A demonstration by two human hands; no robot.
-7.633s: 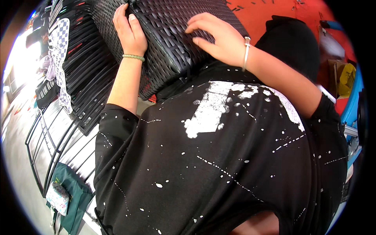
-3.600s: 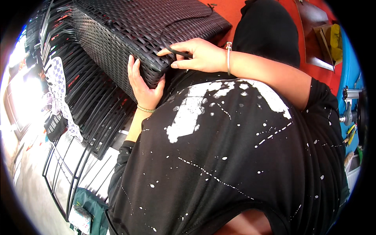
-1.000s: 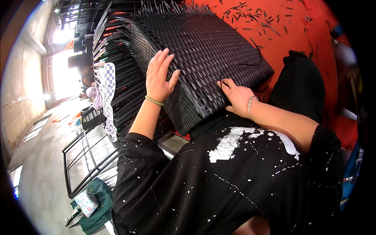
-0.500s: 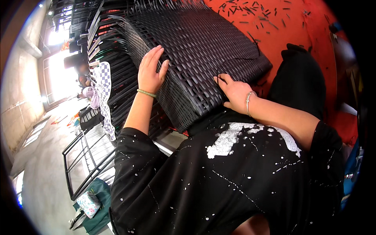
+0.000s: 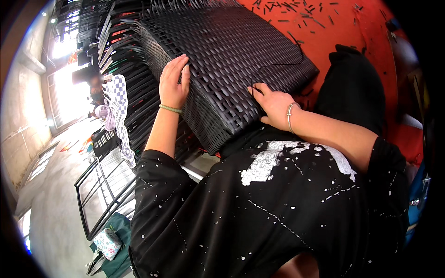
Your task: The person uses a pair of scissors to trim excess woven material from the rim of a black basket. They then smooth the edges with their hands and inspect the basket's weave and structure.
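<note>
Across my lap lies a large box-shaped basket [image 5: 241,55] of glossy black woven strips, its corner toward my body. My left hand [image 5: 174,88], with a green band at the wrist, lies along its left edge, fingers stretched out against the weave. Near the close edge, my right hand [image 5: 274,105], wearing a silver bangle, has thumb and fingers closed round a thin black strip [image 5: 251,92]. The strip loops over the woven top; my fingers partly hide its end. My right knuckles rest low over the basket's surface.
Long loose black strips [image 5: 134,106] fan out left of the basket. Short black offcuts litter the red floor covering [image 5: 320,34]. A black metal frame [image 5: 84,204], a green bag [image 5: 118,259] and a floral pouch [image 5: 108,243] are at lower left. Someone sits beside a checked cloth [image 5: 119,106].
My left thumb has drawn in closer to its fingers on the basket edge. My right hand keeps its pinch on the strip. The whole view has shifted slightly.
</note>
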